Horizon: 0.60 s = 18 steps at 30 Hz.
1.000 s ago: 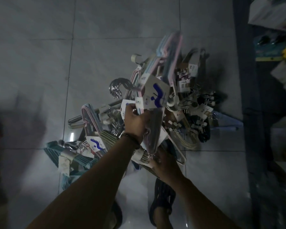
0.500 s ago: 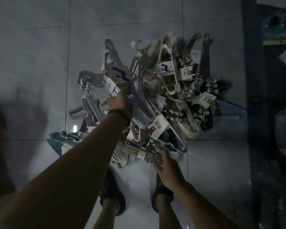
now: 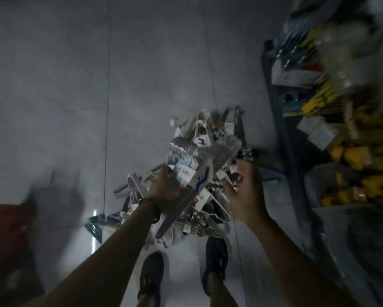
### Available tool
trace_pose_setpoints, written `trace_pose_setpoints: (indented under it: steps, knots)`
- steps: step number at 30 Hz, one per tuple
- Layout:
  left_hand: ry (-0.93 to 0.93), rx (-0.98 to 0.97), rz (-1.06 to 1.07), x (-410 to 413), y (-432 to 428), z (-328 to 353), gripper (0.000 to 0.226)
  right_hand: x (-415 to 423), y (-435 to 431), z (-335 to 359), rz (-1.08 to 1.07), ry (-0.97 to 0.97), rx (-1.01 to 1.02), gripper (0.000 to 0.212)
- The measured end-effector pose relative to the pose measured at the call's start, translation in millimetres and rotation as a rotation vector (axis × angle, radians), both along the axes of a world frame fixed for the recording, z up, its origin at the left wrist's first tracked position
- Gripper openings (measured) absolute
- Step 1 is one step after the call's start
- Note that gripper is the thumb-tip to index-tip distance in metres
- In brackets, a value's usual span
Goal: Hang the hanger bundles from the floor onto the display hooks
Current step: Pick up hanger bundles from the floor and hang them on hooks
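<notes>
A pile of hanger bundles (image 3: 210,138) lies on the grey tiled floor in front of my feet. My left hand (image 3: 166,191) grips one pastel hanger bundle (image 3: 192,165) with a white label and lifts it above the pile. My right hand (image 3: 246,187) hovers just to the right of that bundle, fingers loosely curled, holding nothing. The frame is blurred by motion. No display hooks are visible.
A shelf unit (image 3: 281,120) stacked with yellow and boxed goods (image 3: 350,138) runs along the right side. My two dark shoes (image 3: 215,258) stand just below the pile. A red shape (image 3: 7,227) sits at the left edge. Grey floor tiles (image 3: 75,85) stretch beyond.
My left hand has raised the bundle off the pile. My right hand let go of the low hangers and rose beside it. The view swung toward the shelf.
</notes>
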State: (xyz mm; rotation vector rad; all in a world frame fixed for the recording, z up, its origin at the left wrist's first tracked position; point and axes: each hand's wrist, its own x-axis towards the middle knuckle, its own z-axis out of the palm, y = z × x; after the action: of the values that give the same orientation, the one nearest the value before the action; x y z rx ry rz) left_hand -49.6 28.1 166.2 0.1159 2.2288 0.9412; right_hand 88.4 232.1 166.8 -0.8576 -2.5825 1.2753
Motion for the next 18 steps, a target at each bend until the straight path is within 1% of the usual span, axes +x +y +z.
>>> trace_pose_setpoints:
  steps: [2, 3, 5, 6, 7, 8, 9, 10, 11, 12, 13, 14, 15, 16, 17, 18]
  knots:
    - [0.097, -0.069, -0.216, -5.8, -2.3, 63.2, 0.071, -7.6, 9.8, 71.5, 0.105, -0.004, 0.143, 0.082]
    - [0.128, -0.078, -0.309, -7.8, -3.8, 97.1, 0.072, -10.1, 13.9, 105.8, 0.174, -0.053, 0.224, 0.091]
    - [0.181, -0.034, -0.473, -15.1, -8.8, 154.0, 0.076, -12.2, 17.5, 170.8, 0.33, -0.178, 0.368, 0.107]
    - [0.228, -0.015, -0.574, -19.2, -11.0, 180.8, 0.079, -9.8, 16.2, 199.2, 0.406, -0.212, 0.391, 0.109]
    - [0.256, 0.014, -0.635, -21.2, -11.4, 209.9, 0.082, -6.4, 13.7, 225.2, 0.468, -0.219, 0.389, 0.107]
    - [0.266, 0.05, -0.716, -22.2, -9.1, 238.9, 0.079, -1.5, 9.3, 250.0, 0.503, -0.215, 0.363, 0.102]
    - [0.244, 0.102, -0.76, -21.2, -8.1, 264.8, 0.067, 6.3, 2.2, 275.1, 0.501, -0.219, 0.317, 0.098]
    - [0.235, 0.17, -0.779, -21.9, -6.8, 287.4, 0.048, 15.9, -5.8, 300.6, 0.46, -0.229, 0.267, 0.093]
    - [0.28, 0.201, -0.837, -20.1, -3.3, 309.4, 0.029, 27.3, -13.5, 324.2, 0.396, -0.224, 0.23, 0.088]
    - [0.283, 0.25, -0.874, -19.4, 0.5, 331.3, 0.025, 40.4, -21.5, 346.5, 0.323, -0.2, 0.21, 0.082]
    - [0.32, 0.277, -0.968, -17.3, 4.7, 353.2, 0.033, 52.5, -27.9, 364.7, 0.247, -0.165, 0.192, 0.08]
    - [0.323, 0.305, -1.055, -11.0, 11.1, 377.6, 0.046, 68.9, -34.8, 385.6, 0.155, -0.135, 0.161, 0.08]
    - [0.413, 0.299, -1.133, -7.0, 17.9, 394.2, 0.054, 81.0, -40.4, 401.5, 0.072, -0.115, 0.102, 0.083]
    - [0.48, 0.284, -1.161, -5.1, 23.9, 409.2, 0.059, 90.7, -42.6, 412.4, -0.005, -0.091, 0.041, 0.087]
    - [0.635, 0.253, -1.174, 2.3, 33.4, 428.1, 0.065, 109.3, -46.7, 427.6, -0.107, -0.06, -0.001, 0.089]
    - [0.814, 0.23, -1.136, 14.6, 42.1, 443.1, 0.072, 130.0, -51.0, 440.0, -0.215, -0.032, -0.035, 0.09]
